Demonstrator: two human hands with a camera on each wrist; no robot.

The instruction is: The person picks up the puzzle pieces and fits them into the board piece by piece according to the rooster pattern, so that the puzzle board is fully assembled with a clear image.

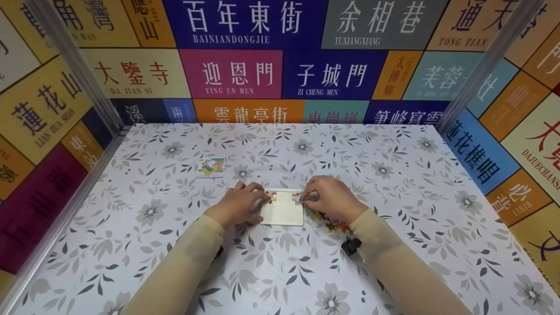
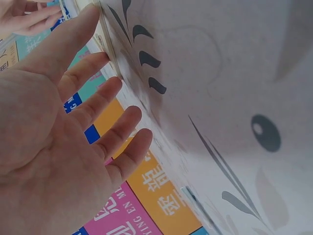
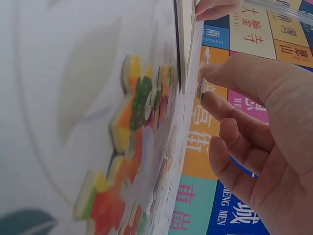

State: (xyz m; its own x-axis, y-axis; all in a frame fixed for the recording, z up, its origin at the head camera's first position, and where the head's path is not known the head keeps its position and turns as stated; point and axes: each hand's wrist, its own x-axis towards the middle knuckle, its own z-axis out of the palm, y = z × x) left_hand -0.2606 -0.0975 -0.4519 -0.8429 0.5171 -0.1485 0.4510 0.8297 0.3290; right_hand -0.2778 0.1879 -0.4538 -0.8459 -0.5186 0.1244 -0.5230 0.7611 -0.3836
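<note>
A shallow cream puzzle tray (image 1: 282, 215) lies flat on the table between the hands. At its upper left corner sits a small colourful puzzle piece (image 1: 273, 196). My left hand (image 1: 239, 203) rests at the tray's left edge, and the left wrist view shows its fingers (image 2: 83, 73) extended, thumb and fingertips along the rim. My right hand (image 1: 332, 197) pinches another puzzle piece (image 3: 201, 87) between thumb and index finger, over the tray's upper right corner. The other right fingers are loosely bent, holding nothing.
Loose puzzle pieces (image 3: 105, 205) lie in a pile right of the tray, partly under my right hand in the head view. A colourful picture card (image 1: 211, 168) lies farther back on the left. Panels with printed signs (image 1: 236, 72) wall the table's back and sides.
</note>
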